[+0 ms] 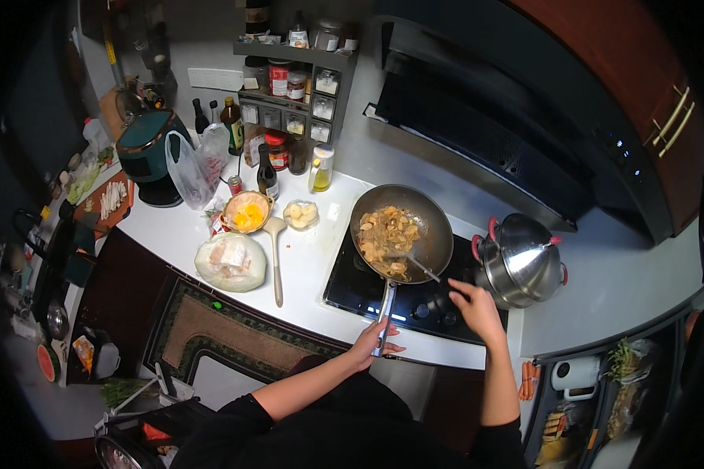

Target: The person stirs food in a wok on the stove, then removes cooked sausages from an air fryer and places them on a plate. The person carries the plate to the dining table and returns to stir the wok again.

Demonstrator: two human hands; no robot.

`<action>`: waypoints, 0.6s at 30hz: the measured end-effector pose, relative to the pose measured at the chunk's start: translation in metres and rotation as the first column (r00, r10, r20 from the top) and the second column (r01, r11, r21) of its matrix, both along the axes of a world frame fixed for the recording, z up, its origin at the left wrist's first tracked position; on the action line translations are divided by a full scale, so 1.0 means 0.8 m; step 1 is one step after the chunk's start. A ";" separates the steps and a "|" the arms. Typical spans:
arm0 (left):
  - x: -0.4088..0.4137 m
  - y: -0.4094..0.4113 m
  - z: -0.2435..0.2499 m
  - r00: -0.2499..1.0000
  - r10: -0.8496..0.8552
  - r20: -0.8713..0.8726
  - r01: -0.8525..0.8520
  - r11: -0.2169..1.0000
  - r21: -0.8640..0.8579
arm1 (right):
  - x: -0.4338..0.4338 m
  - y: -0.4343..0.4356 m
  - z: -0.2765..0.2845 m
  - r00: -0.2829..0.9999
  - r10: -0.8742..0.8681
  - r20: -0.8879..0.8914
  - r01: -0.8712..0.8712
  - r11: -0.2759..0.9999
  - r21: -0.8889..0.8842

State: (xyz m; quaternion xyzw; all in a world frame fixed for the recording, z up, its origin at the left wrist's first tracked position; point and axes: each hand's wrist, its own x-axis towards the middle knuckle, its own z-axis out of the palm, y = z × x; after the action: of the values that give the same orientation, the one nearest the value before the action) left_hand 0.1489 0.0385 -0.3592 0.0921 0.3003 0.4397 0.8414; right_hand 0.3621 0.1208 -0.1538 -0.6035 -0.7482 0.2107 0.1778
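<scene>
My left hand (pixel 371 345) is around the metal handle of a dark frying pan (pixel 440 231), with some fingers stretched out beyond it. Sliced, browned food in sauce (pixel 390 234) lies mostly in the pan's left half. A utensil with a thin metal handle (pixel 425 268) rests its head in the food, and its shaft slants over the rim towards my right hand (pixel 475 308). The thumb and index finger of that hand are at the handle's end; whether they grip it cannot be told. The pan stands over the black glass hob (pixel 352 287).
Right of the pan stands a lidded steel pot (pixel 519 261) with red handles. On the counter at left are a spatula (pixel 278 264), a bowl of egg yolks (pixel 247 211), a wrapped pale melon or gourd (pixel 232 262), peeled pieces (pixel 300 214) and an oil bottle (pixel 321 169). A range hood (pixel 475 123) overhangs the back.
</scene>
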 end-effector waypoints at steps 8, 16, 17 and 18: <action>0.010 0.006 -0.010 0.980 0.012 -0.201 0.004 0.997 0.078 | -0.004 -0.012 -0.157 0.975 -0.187 -0.124 0.213 0.943 0.256; -0.010 0.003 0.009 0.969 -0.119 -0.217 0.158 0.973 0.170 | 0.147 -0.026 -0.348 0.098 -0.749 -0.656 0.560 0.586 -0.585; -0.019 -0.001 0.009 0.960 -0.149 -0.237 0.200 0.958 0.206 | 0.151 -0.035 -0.384 0.265 -0.775 -0.574 0.604 0.597 -0.528; -0.034 -0.007 0.004 0.948 -0.149 -0.280 0.220 0.945 0.240 | 0.144 -0.038 -0.409 0.508 -0.700 -0.502 0.617 0.702 -0.356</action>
State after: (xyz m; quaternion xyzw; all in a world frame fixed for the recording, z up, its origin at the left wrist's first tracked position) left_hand 0.1215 0.0331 -0.3561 0.2896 0.3347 0.3791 0.8126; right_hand 0.4776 0.0902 -0.4807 -0.7514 -0.3480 0.3561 0.4330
